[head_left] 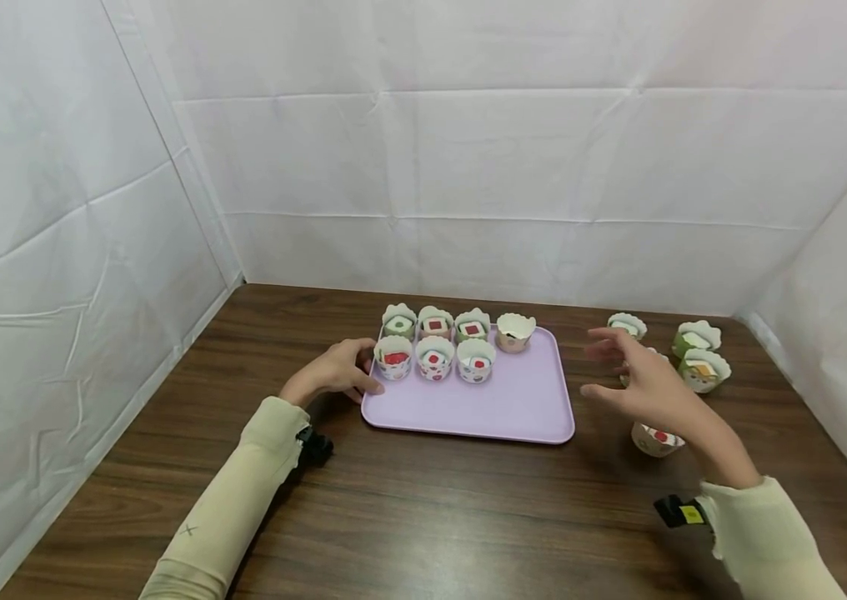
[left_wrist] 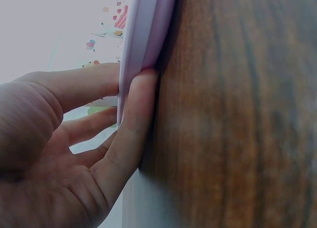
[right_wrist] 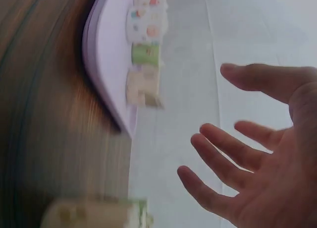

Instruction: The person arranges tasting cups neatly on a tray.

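A lilac tray (head_left: 483, 408) lies on the table with several paper baking cups on it in two rows. The back row ends at the right in a beige cup (head_left: 513, 340) set slightly apart; the front row starts at the left with a cup (head_left: 395, 367) showing something red inside. My left hand (head_left: 335, 367) pinches the tray's left rim between thumb and fingers, as the left wrist view (left_wrist: 136, 44) confirms. In the air right of the tray, my right hand (head_left: 652, 383) holds nothing, fingers spread. It partly hides more paper cups behind it.
Right of the tray stand several more cups: a green one (head_left: 694, 336), one with something yellow (head_left: 703, 375), a white one (head_left: 628, 322) at the back and one (head_left: 652, 443) under the right wrist. White sheeting (head_left: 468, 158) encloses the wooden table (head_left: 423, 508).
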The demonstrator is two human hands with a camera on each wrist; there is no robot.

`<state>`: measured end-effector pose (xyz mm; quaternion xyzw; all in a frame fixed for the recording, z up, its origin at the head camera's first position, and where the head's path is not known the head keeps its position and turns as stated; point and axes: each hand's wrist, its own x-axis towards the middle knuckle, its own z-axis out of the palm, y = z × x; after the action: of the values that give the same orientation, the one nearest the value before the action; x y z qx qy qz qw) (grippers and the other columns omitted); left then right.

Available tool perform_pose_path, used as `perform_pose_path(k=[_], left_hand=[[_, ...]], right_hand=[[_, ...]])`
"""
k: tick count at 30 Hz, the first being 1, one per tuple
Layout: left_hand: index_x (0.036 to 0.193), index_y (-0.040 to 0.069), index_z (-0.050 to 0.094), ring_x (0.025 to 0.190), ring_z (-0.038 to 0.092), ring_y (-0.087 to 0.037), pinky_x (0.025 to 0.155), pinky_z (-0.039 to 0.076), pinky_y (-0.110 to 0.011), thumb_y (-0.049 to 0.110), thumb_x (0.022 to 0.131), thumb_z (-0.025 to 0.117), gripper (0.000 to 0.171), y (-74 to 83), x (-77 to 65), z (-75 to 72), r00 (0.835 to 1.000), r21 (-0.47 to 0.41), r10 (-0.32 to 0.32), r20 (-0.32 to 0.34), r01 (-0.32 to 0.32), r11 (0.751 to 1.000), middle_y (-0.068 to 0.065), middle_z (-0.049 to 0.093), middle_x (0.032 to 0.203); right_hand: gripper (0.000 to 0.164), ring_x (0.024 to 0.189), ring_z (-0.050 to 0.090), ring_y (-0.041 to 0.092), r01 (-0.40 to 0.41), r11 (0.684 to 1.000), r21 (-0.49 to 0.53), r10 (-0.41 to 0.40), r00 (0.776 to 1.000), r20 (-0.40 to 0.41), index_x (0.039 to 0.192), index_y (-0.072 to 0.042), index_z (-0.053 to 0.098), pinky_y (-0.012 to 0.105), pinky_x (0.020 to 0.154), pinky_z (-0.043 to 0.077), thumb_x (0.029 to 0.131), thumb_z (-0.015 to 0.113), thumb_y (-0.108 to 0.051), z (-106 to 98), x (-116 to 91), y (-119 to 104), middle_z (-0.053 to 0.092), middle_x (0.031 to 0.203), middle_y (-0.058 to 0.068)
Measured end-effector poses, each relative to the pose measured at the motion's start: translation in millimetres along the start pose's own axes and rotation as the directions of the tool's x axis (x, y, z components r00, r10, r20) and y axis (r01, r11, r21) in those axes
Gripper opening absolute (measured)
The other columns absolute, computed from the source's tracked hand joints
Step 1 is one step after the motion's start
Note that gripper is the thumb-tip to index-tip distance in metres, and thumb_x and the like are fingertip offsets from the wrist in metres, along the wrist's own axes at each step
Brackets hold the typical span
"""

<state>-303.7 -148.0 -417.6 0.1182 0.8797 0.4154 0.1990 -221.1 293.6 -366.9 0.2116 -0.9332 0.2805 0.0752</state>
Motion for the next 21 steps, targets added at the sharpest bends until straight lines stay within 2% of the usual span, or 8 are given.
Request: perform_pose_path(k=[4,9,12,16,21], left_hand=[[0.121,0.007,0.051,0.072,0.062,-0.022,0.060,0.060,-0.034,0.007,0.078,0.078,0.051,0.9,0.2,-0.3,1.000,-0.007,-0.001,0.000,0.001,1.000,-0.014,0.049,0.098],[0.123,0.007,0.051,0.073,0.062,-0.022,0.060,0.060,-0.034,0.007,0.078,0.078,0.052,0.8,0.1,-1.8,1.000,-0.009,-0.009,0.004,0.009,1.000,-0.014,0.049,0.099],[0.126,0.008,0.050,0.073,0.062,-0.022,0.060,0.060,-0.034,0.007,0.079,0.078,0.055,0.9,-0.2,-2.1,1.000,-0.011,-0.009,0.003,0.010,1.000,-0.015,0.049,0.101],[0.129,0.009,0.049,0.072,0.063,-0.021,0.060,0.060,-0.034,0.006,0.078,0.078,0.059,-0.5,0.3,-0.7,1.000,-0.021,-0.018,-0.001,0.017,1.000,-0.015,0.050,0.102],[0.129,0.009,0.049,0.072,0.063,-0.021,0.060,0.060,-0.034,0.006,0.078,0.078,0.059,-1.1,0.3,-0.2,1.000,-0.019,-0.014,-0.005,0.014,1.000,-0.015,0.050,0.102]], right_hand=[[0.067,0.110,0.060,0.029,0.016,0.999,-0.051,-0.015,1.000,0.018,0.137,-0.014,0.043,0.047,0.085,0.055,0.082,0.076,-0.033,-14,-14,11,0.062,0.121,0.007],[0.054,0.104,0.064,0.026,0.047,0.993,-0.111,-0.042,0.998,0.050,0.124,-0.018,0.056,0.037,0.079,0.058,0.078,0.081,-0.032,-26,-27,23,0.065,0.116,0.002],[0.050,0.101,0.064,0.014,0.049,0.992,-0.116,-0.040,0.996,0.085,0.119,-0.017,0.060,0.036,0.079,0.058,0.076,0.082,-0.030,-29,-30,32,0.067,0.114,0.003],[0.054,0.103,0.057,-0.004,0.050,0.996,-0.069,-0.039,0.989,0.144,0.121,-0.011,0.060,0.030,0.081,0.057,0.074,0.084,-0.026,-31,-33,41,0.067,0.116,0.008],[0.070,0.112,0.047,-0.013,0.013,1.000,0.012,-0.015,0.971,0.237,0.129,-0.009,0.055,0.020,0.084,0.051,0.069,0.086,-0.028,-32,-37,52,0.061,0.127,0.012]])
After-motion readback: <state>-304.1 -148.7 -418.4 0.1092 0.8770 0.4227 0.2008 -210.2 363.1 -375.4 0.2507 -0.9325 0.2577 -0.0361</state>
